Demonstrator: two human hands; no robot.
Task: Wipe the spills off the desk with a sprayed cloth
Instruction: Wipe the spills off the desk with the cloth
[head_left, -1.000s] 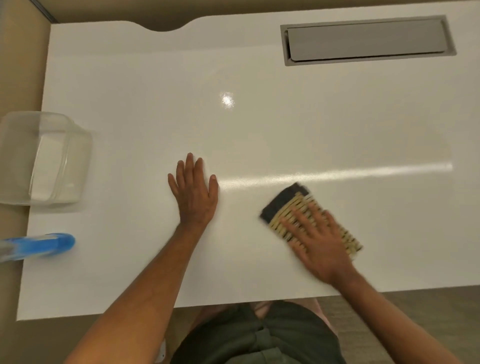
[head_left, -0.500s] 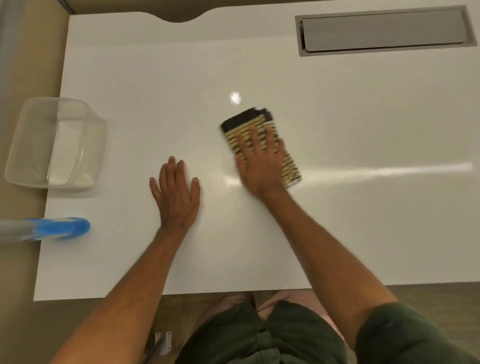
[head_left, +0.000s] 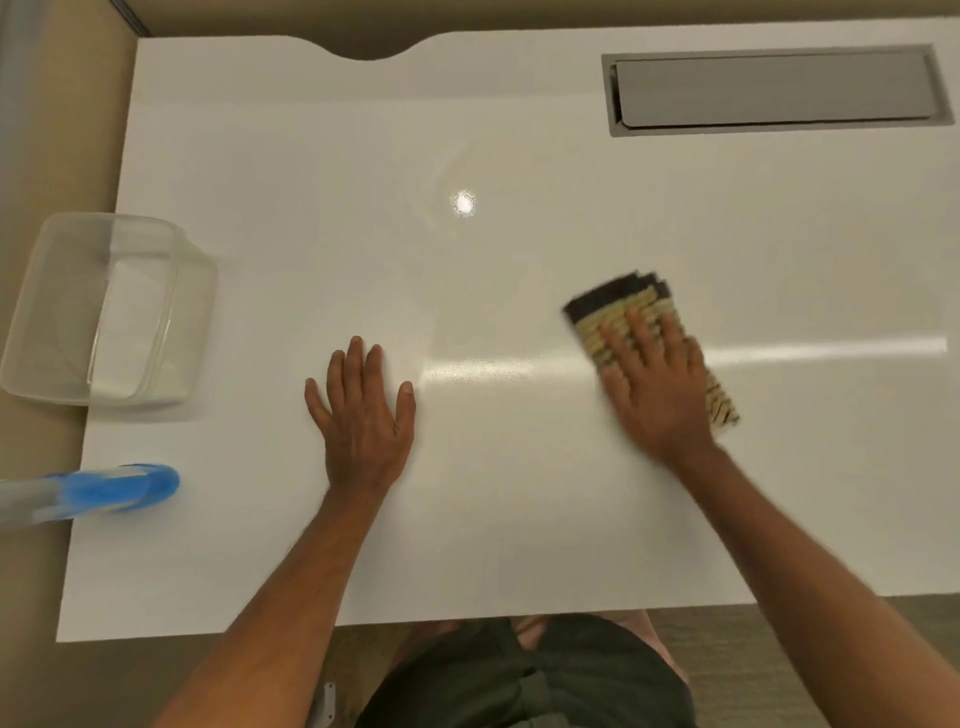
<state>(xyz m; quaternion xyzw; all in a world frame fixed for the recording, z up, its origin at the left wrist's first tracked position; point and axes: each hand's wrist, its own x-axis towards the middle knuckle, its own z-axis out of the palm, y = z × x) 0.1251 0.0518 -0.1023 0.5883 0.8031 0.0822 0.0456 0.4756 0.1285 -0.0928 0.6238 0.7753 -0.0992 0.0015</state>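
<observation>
Both hands are down on the white desk (head_left: 519, 493). The left hand (head_left: 363, 415) lies flat with its palm on the bare surface and its fingers spread, grasping nothing. The right hand (head_left: 655, 387) is flat too, fingers stretched out, pressing down on a folded striped cloth (head_left: 621, 306) rather than gripping it; the hand and cloth are blurred.

At the far left, a clear plastic container (head_left: 104, 312) sits at the desk's left edge, partly overhanging it. Nearer the person, a blue-tipped spray bottle (head_left: 111, 491) pokes in over that same edge. The left hand rests around the middle of the desk, and the cloth lies to its right, well apart from it. A bright streak of reflected light runs across the surface between them. At the far right corner, a grey recessed panel (head_left: 774, 91) is set into the desktop.
</observation>
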